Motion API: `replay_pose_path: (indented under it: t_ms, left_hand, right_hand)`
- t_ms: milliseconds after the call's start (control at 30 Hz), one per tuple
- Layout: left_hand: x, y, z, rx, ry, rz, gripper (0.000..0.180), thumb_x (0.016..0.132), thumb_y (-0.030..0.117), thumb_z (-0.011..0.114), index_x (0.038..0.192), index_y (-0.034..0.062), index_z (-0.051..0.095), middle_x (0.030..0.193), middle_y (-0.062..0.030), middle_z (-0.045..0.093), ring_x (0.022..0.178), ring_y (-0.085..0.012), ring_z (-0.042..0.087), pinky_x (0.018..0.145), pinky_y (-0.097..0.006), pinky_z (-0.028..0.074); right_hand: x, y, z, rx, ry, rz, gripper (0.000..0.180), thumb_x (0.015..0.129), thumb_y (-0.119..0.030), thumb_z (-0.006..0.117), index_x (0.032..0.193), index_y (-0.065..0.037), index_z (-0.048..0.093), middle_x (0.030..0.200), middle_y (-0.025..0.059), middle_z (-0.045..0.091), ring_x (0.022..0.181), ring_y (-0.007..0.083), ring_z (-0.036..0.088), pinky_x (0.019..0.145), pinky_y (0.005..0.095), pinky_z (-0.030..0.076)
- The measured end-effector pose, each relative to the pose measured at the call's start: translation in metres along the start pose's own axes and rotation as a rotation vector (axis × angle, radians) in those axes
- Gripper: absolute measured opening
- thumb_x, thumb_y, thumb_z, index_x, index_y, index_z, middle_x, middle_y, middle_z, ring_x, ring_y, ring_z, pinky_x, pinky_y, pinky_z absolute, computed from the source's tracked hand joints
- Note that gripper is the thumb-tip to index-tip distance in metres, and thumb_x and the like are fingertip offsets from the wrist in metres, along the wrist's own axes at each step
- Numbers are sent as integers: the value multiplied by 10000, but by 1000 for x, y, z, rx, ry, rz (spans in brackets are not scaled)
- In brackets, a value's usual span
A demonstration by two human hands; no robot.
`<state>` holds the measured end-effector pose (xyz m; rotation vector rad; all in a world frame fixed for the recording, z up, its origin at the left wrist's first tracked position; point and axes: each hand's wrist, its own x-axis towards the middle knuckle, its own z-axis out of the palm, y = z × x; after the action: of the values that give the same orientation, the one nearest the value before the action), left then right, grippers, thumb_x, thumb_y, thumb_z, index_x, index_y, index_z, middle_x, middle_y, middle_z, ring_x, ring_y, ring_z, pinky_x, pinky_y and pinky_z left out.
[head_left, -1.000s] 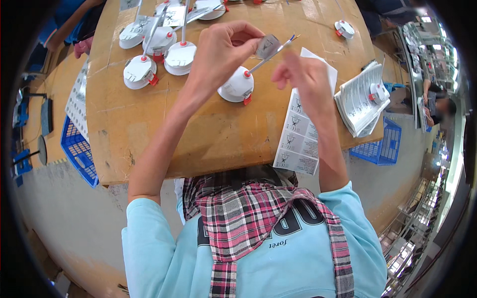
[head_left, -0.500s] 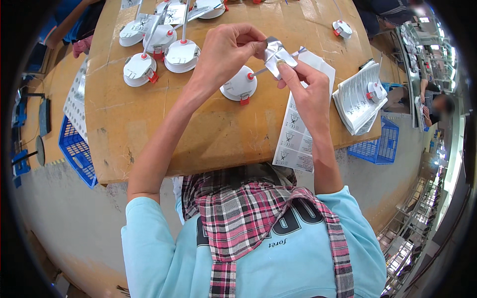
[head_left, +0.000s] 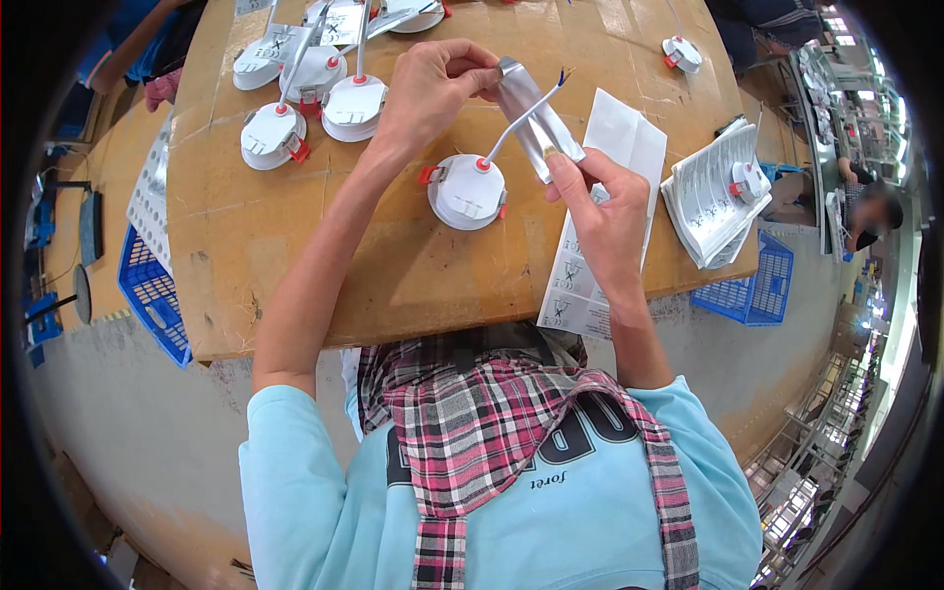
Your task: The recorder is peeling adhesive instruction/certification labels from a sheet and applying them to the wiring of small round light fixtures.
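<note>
A small clear plastic bag [head_left: 532, 118] is stretched between both hands above the wooden table [head_left: 393, 265]. My left hand [head_left: 433, 88] pinches its upper end. My right hand [head_left: 600, 202] grips its lower end. Just below the bag sits a round white lamp fitting [head_left: 467, 192] with red clips, lying face down. Its white cable [head_left: 516, 123] rises toward the bag, with bare wire tips at the top.
Several more white lamp fittings [head_left: 315, 98] with cables lie at the table's far left. A folded printed leaflet [head_left: 600, 226] lies under my right hand, a stack of leaflets [head_left: 713, 197] with another fitting at the right. Blue crates [head_left: 152, 295] stand beside the table.
Both hands have come lower and closer to me, and the bag is now stretched out between them. The cable now stands up beside the bag.
</note>
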<state>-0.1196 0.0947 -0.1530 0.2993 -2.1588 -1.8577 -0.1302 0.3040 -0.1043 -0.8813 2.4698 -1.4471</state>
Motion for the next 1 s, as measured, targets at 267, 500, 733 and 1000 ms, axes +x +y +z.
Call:
replay_pose_path:
  t_ms: [267,500,733,1000]
  left_hand:
    - [-2,4,-7,-147,-124,5,156,873,118,648,965,-8,662,891,-69,688,821,-119,646,793,-254,518]
    - [-1,6,-7,-126,-116,0,191,864,174,667,968,14,673,885,-48,687,839,-93,623,786,-240,478]
    - [-2,3,-10,-182,-119,-3,196,862,180,670,972,18,674,886,-39,686,836,-88,619,781,-238,476]
    - [-2,5,-12,-176,-90,0,207,874,187,647,999,24,671,887,-36,687,828,-77,620,802,-248,482]
  right_hand:
    - [24,16,-28,96,-333,-120,243,871,-214,644,826,21,686,711,77,643,671,103,585,610,251,454]
    - [58,35,-31,191,-193,-72,315,816,-124,676,1105,-21,604,817,-11,573,726,61,531,665,206,435]
    - [71,21,-5,240,-254,-96,232,781,-144,731,964,-35,638,714,-60,448,620,20,382,530,181,318]
    - [72,22,4,216,-65,-39,168,819,-196,707,837,-36,661,612,-40,517,545,26,413,478,211,312]
